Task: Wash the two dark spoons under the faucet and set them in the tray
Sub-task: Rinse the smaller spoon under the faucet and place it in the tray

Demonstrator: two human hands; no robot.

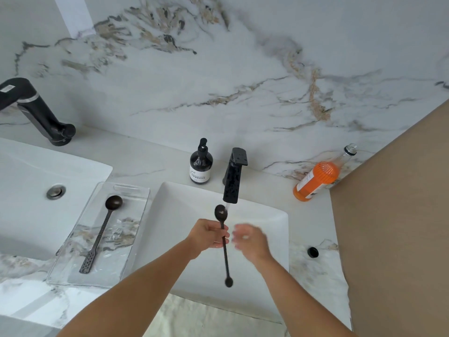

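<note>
My left hand [209,235] grips the thin handle of a dark spoon [221,212] over the white sink [267,215]. Its bowl sits just below the spout of the black faucet [233,176], where a thin stream of water runs. My right hand [250,239] hovers just right of the handle, blurred, fingers loosely curled and holding nothing. A second dark spoon [113,203] lies in the clear tray [131,188] to the left of the sink, bowl toward the wall, perforated handle end toward me.
A dark soap pump bottle [201,165] stands left of the faucet. An orange bottle [318,177] leans at the back right by a brown panel [401,215]. A second sink [36,171] with a black faucet [36,110] lies far left. A black cap [312,251] rests right of the sink.
</note>
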